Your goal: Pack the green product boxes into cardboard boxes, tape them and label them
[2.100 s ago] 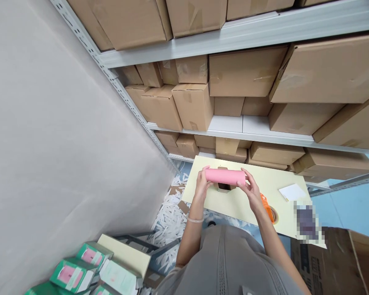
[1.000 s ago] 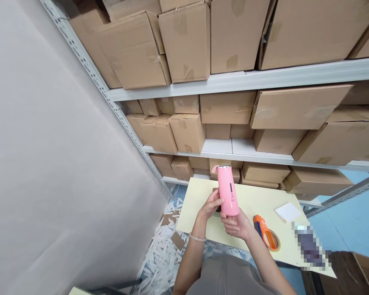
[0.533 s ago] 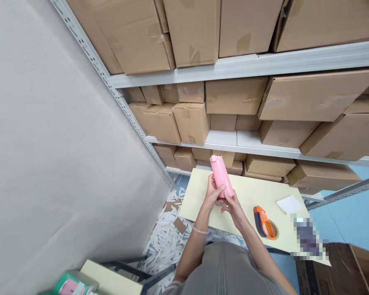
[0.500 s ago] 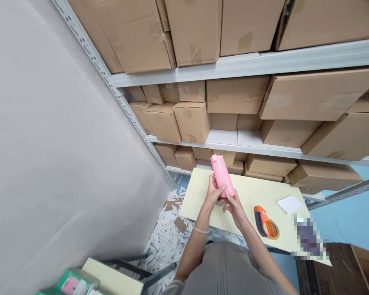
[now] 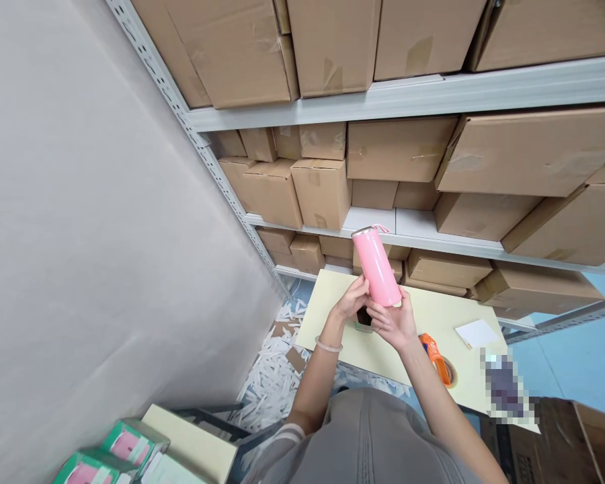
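A glossy pink tumbler (image 5: 376, 267) with a silver rim and a pink loop at its top is held up, tilted, over the pale yellow table (image 5: 327, 296). My left hand (image 5: 351, 299) grips its lower left side. My right hand (image 5: 394, 323) cradles the base from below and the right, fingers curled against it. Beneath the hands, a small open box with a dark inside (image 5: 364, 320) stands on the table, partly hidden by them. An orange tape dispenser (image 5: 435, 359) lies to the right of my right forearm.
White paper or cards (image 5: 476, 333) and a blurred-out item (image 5: 507, 386) lie at the table's right. Shelves of cardboard boxes (image 5: 323, 191) rise behind. Paper strips (image 5: 267, 376) cover the floor at left. Green boxes (image 5: 131, 444) sit lower left; a large carton (image 5: 559, 437) is lower right.
The tumbler has been raised and turned about its length, so its loop now shows at the right of the top. My right hand has shifted under its base. The view has moved slightly.
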Tool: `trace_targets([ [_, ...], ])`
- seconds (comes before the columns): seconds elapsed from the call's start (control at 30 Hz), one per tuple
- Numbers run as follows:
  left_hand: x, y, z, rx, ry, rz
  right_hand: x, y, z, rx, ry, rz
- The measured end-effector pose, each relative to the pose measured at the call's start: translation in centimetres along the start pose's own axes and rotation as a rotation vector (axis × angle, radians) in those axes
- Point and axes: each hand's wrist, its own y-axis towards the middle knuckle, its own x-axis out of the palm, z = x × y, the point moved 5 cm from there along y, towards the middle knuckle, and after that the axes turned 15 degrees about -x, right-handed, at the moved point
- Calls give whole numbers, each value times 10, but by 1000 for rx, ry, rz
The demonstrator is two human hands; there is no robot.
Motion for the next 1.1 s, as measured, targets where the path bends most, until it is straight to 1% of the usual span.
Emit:
trace_targets([
  [0.07,5,4,9,-4,-77,-101,5,6,-1,38,119,-58],
  [0.1,6,6,12,-8,-116,-129,6,7,-1,52,173,-76],
  [0.2,7,11,13,-10,-180,-100,5,8,3,57,271,-92],
  [0.3,12,12,6,1,-202,-64,-4,4,6,30,233,-84],
  [0.37,14,12,3,44,-216,-22,-11,0,4,24,112,-56],
  [0.43,13,11,3,105,-219,42,-18,-3,-1,4,-81,3],
  [0.47,12,10,5,135,-212,84,-22,-4,-5,-33,-200,48],
  [0.5,10,10,7,158,-201,127,-25,-4,-11,-97,-329,102],
  [0.6,5,8,10,187,-175,215,-27,-6,-30,-364,-704,262],
  [0.67,5,9,8,190,-168,230,-22,-5,-33,-471,-860,294],
  [0.73,6,10,3,194,-151,256,-19,-4,-30,-515,-924,288],
  [0.83,7,11,-6,198,-120,294,-17,-4,-26,-549,-907,299],
  [0.9,4,11,-9,188,-128,284,-18,-5,-26,-523,-816,296],
  [0.97,1,10,-12,143,-175,219,-16,-6,-26,-459,-664,261],
  [1.1,-3,5,-15,7,-279,32,-8,-6,-24,-291,-339,135],
])
